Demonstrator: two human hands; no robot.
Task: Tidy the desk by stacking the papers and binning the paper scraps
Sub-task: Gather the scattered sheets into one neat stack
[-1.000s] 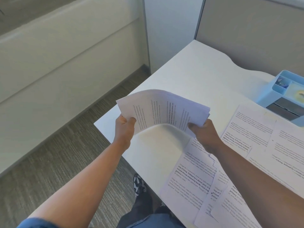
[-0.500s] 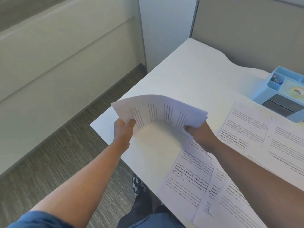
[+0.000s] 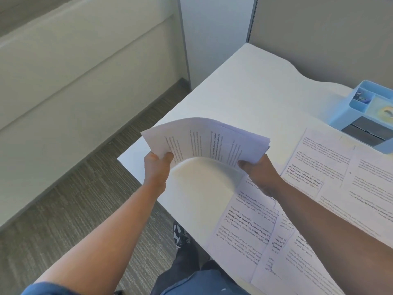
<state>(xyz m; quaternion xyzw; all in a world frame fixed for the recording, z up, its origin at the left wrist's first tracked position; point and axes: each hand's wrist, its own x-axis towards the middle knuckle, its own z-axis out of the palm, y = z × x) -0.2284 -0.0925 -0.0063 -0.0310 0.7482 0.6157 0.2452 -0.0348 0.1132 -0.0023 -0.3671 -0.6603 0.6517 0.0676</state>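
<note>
A stack of printed papers (image 3: 204,141) arches upward above the white desk (image 3: 251,86), near its left corner. My left hand (image 3: 156,169) grips the stack's left end, thumb on top. My right hand (image 3: 258,173) grips the right end from below. Several loose printed sheets (image 3: 246,228) lie flat on the desk under and beside my right forearm, some overlapping. More sheets (image 3: 325,158) lie further right. One sheet near my right wrist has a torn, jagged edge (image 3: 276,205).
A light blue desk organiser (image 3: 340,116) with small compartments stands at the back right of the desk. Grey partition walls rise behind the desk. Carpet floor (image 3: 74,199) lies left of the desk, and my leg and shoe (image 3: 180,233) show below its edge.
The held stack has drifted slightly lower and toward me between both hands, still arched. The view has shifted a little. The sheets on the desk lie as before.
</note>
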